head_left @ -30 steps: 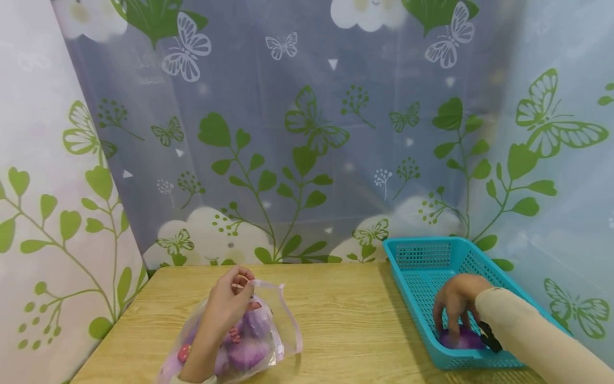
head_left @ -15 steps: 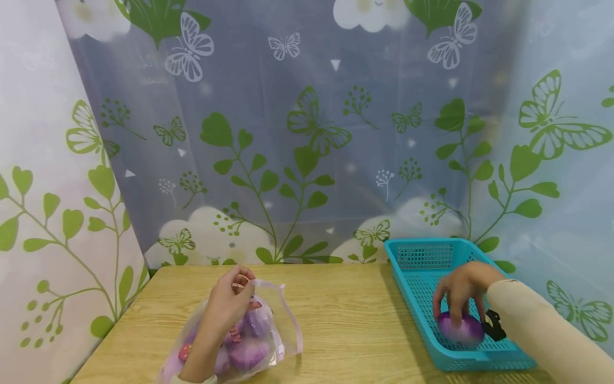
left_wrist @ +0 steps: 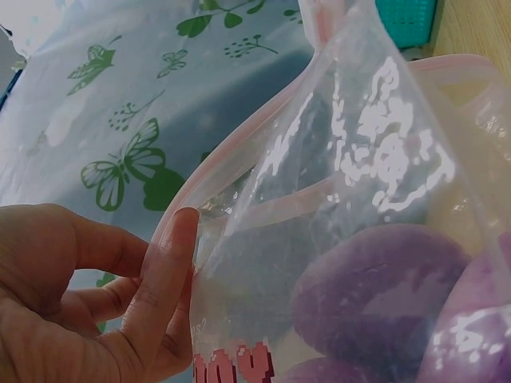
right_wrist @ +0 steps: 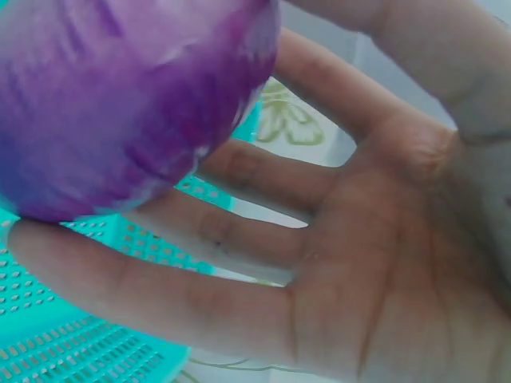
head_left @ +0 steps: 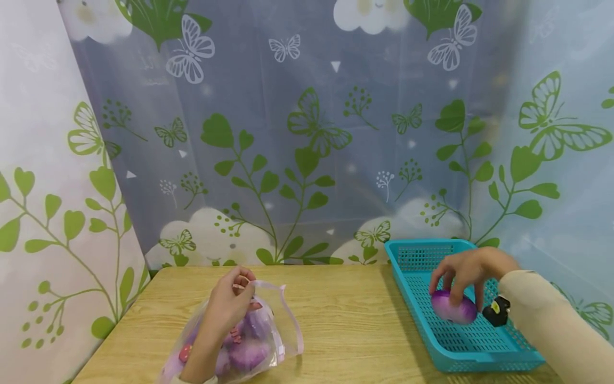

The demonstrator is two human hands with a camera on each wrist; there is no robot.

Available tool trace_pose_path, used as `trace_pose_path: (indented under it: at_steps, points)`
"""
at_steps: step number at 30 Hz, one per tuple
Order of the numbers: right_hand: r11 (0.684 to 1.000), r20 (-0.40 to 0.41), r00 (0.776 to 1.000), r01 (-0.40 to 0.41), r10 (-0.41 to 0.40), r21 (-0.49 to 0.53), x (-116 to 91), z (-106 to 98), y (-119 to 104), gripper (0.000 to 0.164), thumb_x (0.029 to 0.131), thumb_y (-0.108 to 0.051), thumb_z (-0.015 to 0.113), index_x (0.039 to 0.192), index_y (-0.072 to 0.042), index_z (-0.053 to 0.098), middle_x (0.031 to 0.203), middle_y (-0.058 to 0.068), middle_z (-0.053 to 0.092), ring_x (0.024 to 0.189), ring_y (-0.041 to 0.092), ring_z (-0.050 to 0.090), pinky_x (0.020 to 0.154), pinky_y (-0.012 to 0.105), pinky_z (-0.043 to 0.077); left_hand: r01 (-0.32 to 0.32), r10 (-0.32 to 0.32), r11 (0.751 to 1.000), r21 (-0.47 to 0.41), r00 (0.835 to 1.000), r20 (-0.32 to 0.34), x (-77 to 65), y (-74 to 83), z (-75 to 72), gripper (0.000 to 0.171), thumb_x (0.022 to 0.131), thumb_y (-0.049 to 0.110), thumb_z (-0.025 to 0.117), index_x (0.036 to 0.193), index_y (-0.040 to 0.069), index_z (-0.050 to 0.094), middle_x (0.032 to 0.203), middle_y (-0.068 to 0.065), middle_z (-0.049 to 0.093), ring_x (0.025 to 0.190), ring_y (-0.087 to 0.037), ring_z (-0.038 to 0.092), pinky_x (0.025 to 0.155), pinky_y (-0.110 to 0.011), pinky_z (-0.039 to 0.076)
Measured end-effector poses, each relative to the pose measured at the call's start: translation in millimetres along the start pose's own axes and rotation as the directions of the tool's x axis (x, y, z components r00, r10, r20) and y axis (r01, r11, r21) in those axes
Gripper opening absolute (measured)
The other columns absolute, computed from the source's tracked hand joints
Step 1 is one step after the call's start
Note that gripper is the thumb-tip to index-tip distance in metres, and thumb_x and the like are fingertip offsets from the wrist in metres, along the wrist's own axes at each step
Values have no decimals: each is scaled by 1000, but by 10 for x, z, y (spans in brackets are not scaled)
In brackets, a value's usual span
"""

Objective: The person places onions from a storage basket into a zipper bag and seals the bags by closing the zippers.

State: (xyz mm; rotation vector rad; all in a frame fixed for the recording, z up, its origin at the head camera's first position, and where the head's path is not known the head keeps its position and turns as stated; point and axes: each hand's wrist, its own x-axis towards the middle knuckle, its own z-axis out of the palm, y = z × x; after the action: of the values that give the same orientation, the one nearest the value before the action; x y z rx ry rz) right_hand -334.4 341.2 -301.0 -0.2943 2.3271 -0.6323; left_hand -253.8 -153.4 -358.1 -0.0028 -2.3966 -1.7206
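Observation:
My right hand grips a glossy, streaked purple onion above the floor of a turquoise plastic basket. In the right wrist view the onion fills the upper left, with fingertips curled around its underside. At the left of the table, my left hand pinches the edge of a clear zip bag with a pink seam. Several purple rounded things lie inside it. The left wrist view shows the thumb and fingers on the bag's film, its mouth standing partly apart.
A light wooden table spans the space between bag and basket. Behind it hangs a grey-blue curtain printed with leaves and butterflies. A black wrist device sits by the right sleeve.
My right hand has raised the onion from the near end of the basket's floor, up and slightly left. The left hand and the bag have stayed put.

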Motion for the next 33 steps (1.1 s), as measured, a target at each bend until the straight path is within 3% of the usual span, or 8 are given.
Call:
trace_pose_path:
  at_steps: [14, 25, 33]
  points:
    - [986, -44, 989, 147, -144, 72, -65, -102, -163, 47, 85, -6, 80, 129, -15, 68, 135, 18, 57, 107, 32, 65, 75, 51, 68, -1, 1, 1000, -2, 1000, 2, 0, -6, 1, 10, 100, 1, 57, 109, 2, 59, 102, -12, 55, 78, -19, 63, 65, -26, 67]
    - [973, -74, 972, 228, -225, 32, -45, -41, -410, 46, 88, -11, 79, 132, -17, 67, 143, 19, 54, 114, 31, 63, 76, 46, 68, 0, 0, 1000, 0, 1000, 5, 2, -7, 5, 10, 99, 1, 57, 109, 2, 59, 102, -12, 54, 78, -18, 62, 65, -26, 67]
    - [956, -53, 954, 295, -294, 14, 35, 17, -638, 48, 89, -12, 79, 134, -16, 65, 146, 19, 53, 119, 31, 64, 78, 45, 68, 4, -4, 1000, 4, 1000, 9, 6, -13, 9, 11, 99, 1, 56, 110, 3, 59, 103, -12, 54, 79, -18, 62, 65, -26, 67]
